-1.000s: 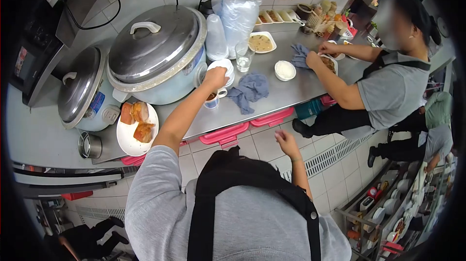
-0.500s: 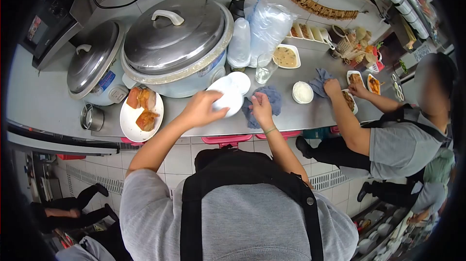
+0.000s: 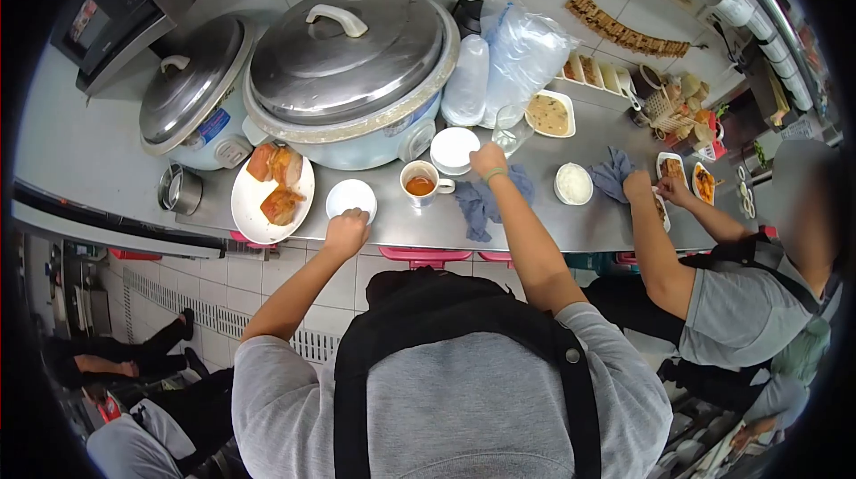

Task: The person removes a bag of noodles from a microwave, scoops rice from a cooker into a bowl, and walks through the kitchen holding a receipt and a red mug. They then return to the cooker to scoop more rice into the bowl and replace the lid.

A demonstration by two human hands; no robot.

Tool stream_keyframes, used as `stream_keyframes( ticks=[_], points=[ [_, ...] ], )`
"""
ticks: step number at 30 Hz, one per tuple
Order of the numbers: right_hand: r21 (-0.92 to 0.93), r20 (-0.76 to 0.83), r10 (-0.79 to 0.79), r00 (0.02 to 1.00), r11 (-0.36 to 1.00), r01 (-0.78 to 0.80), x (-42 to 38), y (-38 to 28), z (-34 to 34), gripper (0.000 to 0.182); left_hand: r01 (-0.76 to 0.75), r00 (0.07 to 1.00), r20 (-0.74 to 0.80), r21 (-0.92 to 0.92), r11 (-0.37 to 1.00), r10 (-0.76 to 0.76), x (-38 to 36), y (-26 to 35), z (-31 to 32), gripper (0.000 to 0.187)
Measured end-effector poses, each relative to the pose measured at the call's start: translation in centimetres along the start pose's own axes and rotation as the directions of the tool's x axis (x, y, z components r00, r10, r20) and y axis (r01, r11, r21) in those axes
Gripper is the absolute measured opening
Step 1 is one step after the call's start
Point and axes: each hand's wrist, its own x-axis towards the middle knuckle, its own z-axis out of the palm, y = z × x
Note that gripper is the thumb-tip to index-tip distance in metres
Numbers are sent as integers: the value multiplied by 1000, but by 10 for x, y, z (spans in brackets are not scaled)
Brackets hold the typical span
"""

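Note:
My left hand (image 3: 347, 231) is closed at the near rim of a small white bowl (image 3: 349, 200) at the counter's front. To its right stands a white mug (image 3: 419, 183) with reddish-brown liquid. My right hand (image 3: 489, 159) is closed in a fist between a stack of small white bowls (image 3: 455, 149) and a clear glass (image 3: 512, 131); its fingers face away, so what they hold is hidden. A crumpled blue cloth (image 3: 481, 212) lies under my right forearm.
A white plate of meat (image 3: 301, 208) sits left, near a metal cup (image 3: 181, 189). Large lidded cookers (image 3: 357, 51) and plastic bags (image 3: 526, 51) stand behind. Right are a bowl of rice (image 3: 573, 183), a soup dish (image 3: 550, 114) and a co-worker (image 3: 731, 301) handling dishes.
My left hand has moved left and down with the white bowl, uncovering the mug. My right hand has gone from above the cloth toward the glass and closed. The view has shifted slightly.

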Motion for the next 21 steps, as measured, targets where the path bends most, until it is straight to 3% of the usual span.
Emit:
stream_keyframes(
  ticks=[2,4,5,6,7,8,10,12,14,15,16,18,20,21],
  points=[
    [-15,-63,-29,998,999,28,1,5,-8,32,41,999,22,3,999,-41,0,-7,8,24],
    [-37,-72,-210,975,978,207,-11,3,-31,31,85,995,42,8,996,-85,-6,-2,0,29],
    [-39,-63,-219,974,975,217,-26,-4,-41,31,79,977,-196,-36,996,-85,-8,9,-21,35],
    [37,-43,-222,974,974,223,-46,-10,-53,30,62,901,-425,-73,995,-87,-10,17,-38,42],
    [115,-27,-225,974,967,227,-60,-15,-61,30,131,898,-390,-209,969,-205,-14,21,-46,47],
    [114,-24,-231,973,966,232,-69,-20,-60,30,136,895,-393,-208,969,-210,-14,20,-46,47],
    [184,114,-424,898,898,401,-89,-39,-47,31,232,738,-512,-419,878,-439,-16,20,-44,41],
    [258,255,-485,836,868,425,-102,-71,-23,28,275,693,-504,-475,836,-515,-16,7,-29,40],
    [34,267,-602,753,787,617,-101,-100,23,25,280,575,-417,-708,648,-704,-11,-8,-17,42],
    [69,274,-593,758,798,599,-105,-112,40,27,362,574,-377,-679,638,-727,-9,-17,-12,51],
    [106,276,-583,764,809,579,-107,-123,55,28,352,584,-384,-675,649,-716,-4,-19,-11,51],
    [108,260,-518,815,854,508,-110,-139,80,29,583,520,-72,-699,414,-851,5,-22,-10,57],
    [146,237,-499,834,867,477,-107,-144,104,28,585,609,31,-692,423,-793,8,-44,12,59],
    [113,268,-586,765,808,579,-108,-141,110,27,567,662,62,-693,445,-747,9,-54,23,60]
  ],
)
